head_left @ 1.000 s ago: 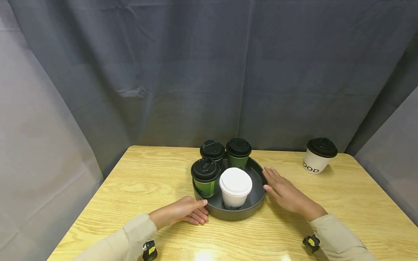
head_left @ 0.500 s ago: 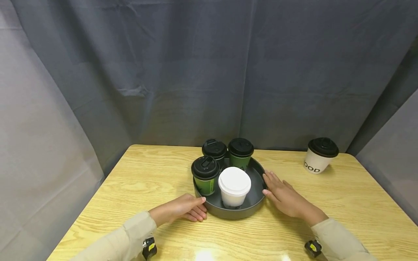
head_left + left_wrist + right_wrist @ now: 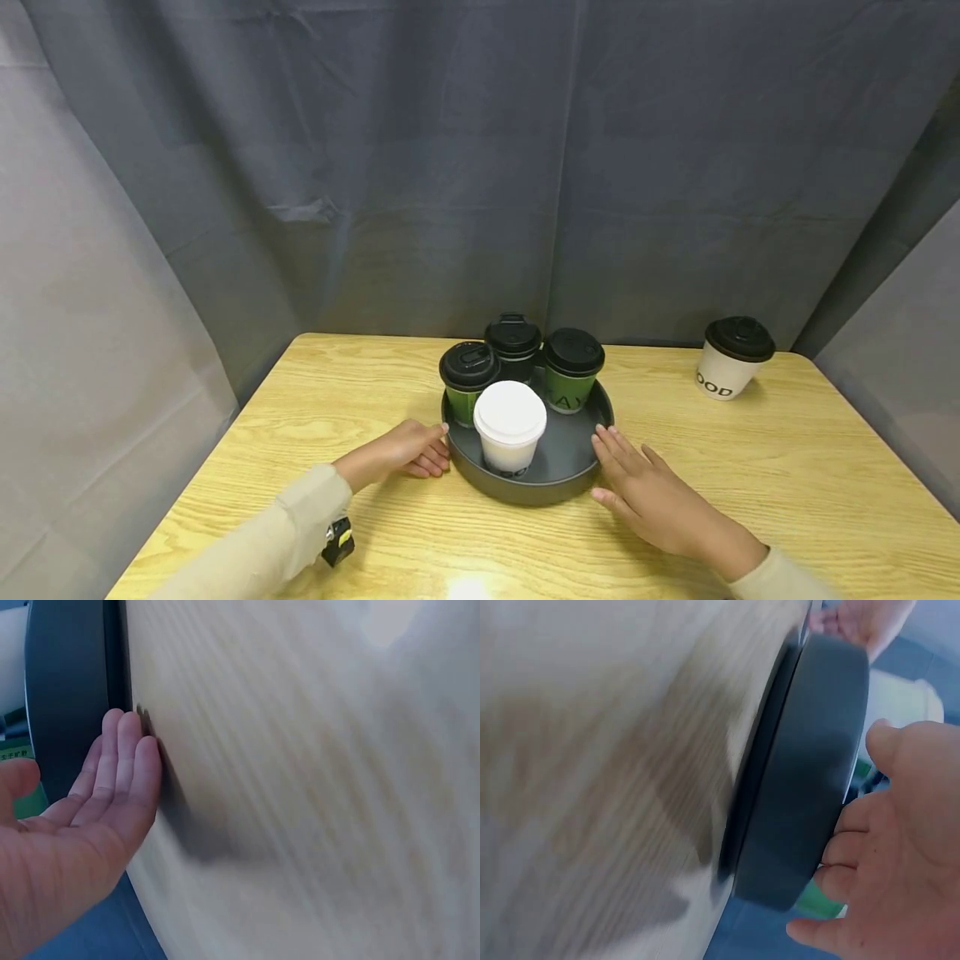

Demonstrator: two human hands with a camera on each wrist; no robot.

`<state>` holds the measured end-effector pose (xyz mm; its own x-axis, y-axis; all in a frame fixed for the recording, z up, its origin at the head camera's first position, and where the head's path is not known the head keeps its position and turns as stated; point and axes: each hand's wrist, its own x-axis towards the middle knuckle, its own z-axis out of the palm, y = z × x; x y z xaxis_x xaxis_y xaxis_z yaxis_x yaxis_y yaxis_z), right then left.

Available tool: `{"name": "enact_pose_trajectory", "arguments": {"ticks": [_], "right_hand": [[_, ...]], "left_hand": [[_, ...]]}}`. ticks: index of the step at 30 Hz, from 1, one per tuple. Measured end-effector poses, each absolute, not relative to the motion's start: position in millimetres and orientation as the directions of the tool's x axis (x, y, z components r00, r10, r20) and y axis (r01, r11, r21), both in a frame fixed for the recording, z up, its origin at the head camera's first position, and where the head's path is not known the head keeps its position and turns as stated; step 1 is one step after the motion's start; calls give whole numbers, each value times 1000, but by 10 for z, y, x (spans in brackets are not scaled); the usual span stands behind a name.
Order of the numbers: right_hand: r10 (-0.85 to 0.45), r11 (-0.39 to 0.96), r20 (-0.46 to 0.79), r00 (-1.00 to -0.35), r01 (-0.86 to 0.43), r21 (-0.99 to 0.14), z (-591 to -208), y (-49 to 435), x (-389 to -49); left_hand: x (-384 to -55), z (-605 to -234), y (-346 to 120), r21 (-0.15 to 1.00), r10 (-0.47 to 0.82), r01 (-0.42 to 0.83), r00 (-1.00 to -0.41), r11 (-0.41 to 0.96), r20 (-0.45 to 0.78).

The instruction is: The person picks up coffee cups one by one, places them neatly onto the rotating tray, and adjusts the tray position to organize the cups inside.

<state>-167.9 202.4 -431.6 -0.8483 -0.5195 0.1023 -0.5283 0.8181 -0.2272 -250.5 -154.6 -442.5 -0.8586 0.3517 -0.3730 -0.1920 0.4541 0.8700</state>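
A round dark grey tray rests on the wooden table, carrying several lidded paper cups. In it stand a white cup with a white lid at the front, a green cup with a black lid at the left, a black-lidded dark cup at the back and another green cup at the right. My left hand touches the tray's left wall, fingers extended low along its side and thumb near the rim. On the opposite side, my right hand rests its extended fingertips against the wall.
A white cup with a black lid stands apart on the table's far right. Grey curtains hang behind the table and along both sides.
The tray has turned clockwise as seen from above: the white-lidded cup went left, the right green cup came forward. My left hand moved back, my right hand toward the front.
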Motion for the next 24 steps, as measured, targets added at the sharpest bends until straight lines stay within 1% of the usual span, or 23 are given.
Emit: {"name": "enact_pose_trajectory", "arguments": {"ticks": [5, 11, 16, 21, 24], "right_hand": [[-549, 804, 103, -829, -558, -204, -4310, 1914, -1578], [-529, 810, 111, -841, -539, -232, -4327, 1858, -1553], [-479, 822, 130, -868, -495, -281, -4343, 1959, -1639], [-459, 809, 130, -879, -474, -347, -4346, 2139, -1844], [-461, 800, 115, -880, -468, -376, -4345, 2215, -1964]], "left_hand": [[-2643, -4406, -1591, 848, 324, -162, -875, 505, -359], [-2672, -4380, -1602, 839, 305, -174, -878, 515, -369], [-2471, -4383, -1553, 849, 328, -194, -862, 492, -387], [-2192, -4397, -1436, 862, 431, -178, -807, 475, -404], [-2089, -4392, -1323, 871, 476, -178, -779, 457, -409]]}}
